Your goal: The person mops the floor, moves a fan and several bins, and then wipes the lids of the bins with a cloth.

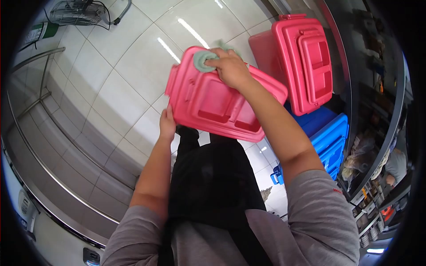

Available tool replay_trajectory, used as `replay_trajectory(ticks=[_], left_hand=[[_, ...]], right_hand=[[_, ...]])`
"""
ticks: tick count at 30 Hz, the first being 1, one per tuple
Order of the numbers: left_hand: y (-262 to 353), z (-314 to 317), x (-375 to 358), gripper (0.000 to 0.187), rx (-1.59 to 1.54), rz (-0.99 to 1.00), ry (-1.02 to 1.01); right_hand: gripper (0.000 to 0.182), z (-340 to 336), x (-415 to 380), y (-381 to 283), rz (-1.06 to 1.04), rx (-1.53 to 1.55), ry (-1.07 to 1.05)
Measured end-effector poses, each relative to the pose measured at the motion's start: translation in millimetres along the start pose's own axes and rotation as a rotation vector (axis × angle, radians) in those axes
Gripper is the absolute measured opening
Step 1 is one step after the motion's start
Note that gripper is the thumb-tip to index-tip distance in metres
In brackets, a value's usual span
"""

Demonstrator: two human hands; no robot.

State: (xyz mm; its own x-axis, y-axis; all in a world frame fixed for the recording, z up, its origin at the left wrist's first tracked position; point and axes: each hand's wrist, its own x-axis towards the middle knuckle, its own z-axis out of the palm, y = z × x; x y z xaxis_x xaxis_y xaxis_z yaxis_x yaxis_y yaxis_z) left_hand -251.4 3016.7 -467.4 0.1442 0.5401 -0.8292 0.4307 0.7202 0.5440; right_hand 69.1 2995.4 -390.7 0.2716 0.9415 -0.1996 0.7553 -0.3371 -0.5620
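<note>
Head view: right fingers (222,63) clutch fuzzy cloth (199,60), left fingers (168,115) clasp lid (217,101) (ridged plastic).

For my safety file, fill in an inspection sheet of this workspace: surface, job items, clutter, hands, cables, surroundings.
Surface: glossy pale floor tiles with reflected light.
Job items: rectangular pink-red plastic lid, tilted; pale green soft cloth on it. Whether a tub sits beneath cannot be told.
Clutter: black wire-caged fan on the far left; small mixed shelf items on the right, too small to identify.
Hands: left hand grips the lid's edge; right hand holds the cloth against its top.
Cables: thin dark cable beside the fan.
Surroundings: lidded pink-red plastic bin and blue plastic bin on the right.
</note>
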Motion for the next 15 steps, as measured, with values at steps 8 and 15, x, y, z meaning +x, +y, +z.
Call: replay_trajectory(ticks=[8, 15], left_hand=[[-85.5, -66.0, -85.2, 0.07, 0.165, -0.389, -0.188], [-102.9, -80.6, -92.5, 0.076, 0.38, -0.504, -0.334]], right_hand=[[0.033, -13.3, -150.4, 118.2, 0.287, -0.06, 0.299], [0.042, 144.6, -240.6, -29.7, 0.891, 0.031, 0.577]])
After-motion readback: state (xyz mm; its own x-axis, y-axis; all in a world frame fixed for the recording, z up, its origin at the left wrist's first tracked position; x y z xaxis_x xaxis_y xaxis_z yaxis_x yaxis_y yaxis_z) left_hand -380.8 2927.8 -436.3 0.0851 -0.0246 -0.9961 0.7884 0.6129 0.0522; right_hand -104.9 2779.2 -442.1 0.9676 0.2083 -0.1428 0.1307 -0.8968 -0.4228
